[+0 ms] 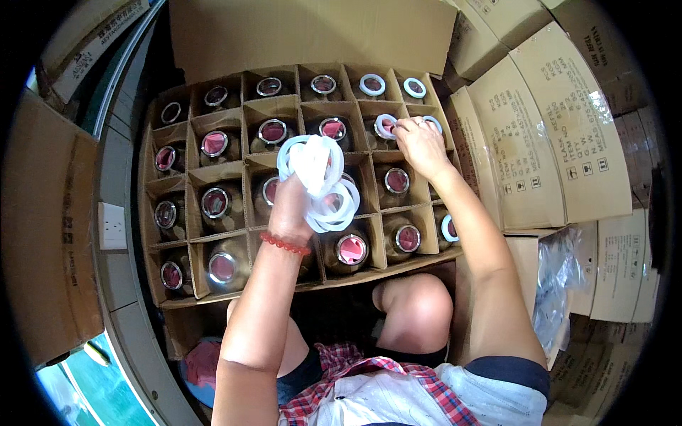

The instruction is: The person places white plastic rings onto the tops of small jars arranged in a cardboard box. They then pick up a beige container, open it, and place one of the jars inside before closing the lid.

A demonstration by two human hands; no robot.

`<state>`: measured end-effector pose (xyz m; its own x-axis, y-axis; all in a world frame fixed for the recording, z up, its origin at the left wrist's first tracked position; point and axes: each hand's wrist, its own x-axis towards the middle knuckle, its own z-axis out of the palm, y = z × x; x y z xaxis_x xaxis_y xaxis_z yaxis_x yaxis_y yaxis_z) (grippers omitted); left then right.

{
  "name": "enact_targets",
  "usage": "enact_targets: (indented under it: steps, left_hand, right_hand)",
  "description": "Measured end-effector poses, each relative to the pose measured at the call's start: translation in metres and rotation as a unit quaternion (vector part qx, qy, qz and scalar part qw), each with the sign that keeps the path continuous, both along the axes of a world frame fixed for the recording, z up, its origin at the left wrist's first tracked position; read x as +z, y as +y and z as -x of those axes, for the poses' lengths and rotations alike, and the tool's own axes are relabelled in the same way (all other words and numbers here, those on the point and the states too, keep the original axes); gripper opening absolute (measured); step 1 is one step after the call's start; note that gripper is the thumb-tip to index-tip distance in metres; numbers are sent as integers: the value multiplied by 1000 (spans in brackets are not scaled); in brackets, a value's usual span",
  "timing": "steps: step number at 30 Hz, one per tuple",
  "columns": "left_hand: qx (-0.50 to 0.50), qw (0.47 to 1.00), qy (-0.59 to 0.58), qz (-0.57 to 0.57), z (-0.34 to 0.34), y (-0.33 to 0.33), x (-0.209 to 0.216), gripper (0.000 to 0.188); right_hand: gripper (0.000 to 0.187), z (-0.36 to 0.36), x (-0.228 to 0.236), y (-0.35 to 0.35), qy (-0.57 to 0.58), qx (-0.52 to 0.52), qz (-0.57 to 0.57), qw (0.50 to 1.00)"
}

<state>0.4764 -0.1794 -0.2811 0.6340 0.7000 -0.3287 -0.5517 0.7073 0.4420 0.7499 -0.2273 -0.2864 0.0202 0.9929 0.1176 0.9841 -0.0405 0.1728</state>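
Translucent rings [312, 167] hang bunched in my left hand's [290, 202] closed grip; my right hand [424, 149] curls over ringed jar mouths [385, 126], its pinch unclear to me.

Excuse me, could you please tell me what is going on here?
A person sits at a divided carton of bottles. Their left hand holds a bunch of whitish rings above it, while the right hand is at two ringed bottles toward the far right. Three more right-side bottles wear rings; most of the other visible bottles have none.
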Motion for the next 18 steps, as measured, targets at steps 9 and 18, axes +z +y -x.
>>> enact_targets:
  steps: [9, 18]
  left_hand:
    - [-8, 1000, 18, -4, -3, -4, 3, 31]
    - [-20, 1000, 1, -20, -2, -4, 2, 38]
  right_hand:
    - [25, -4, -1, 3, 44, 65, -3, 997]
    - [33, 0, 3, 27, 87, 63, 12, 994]
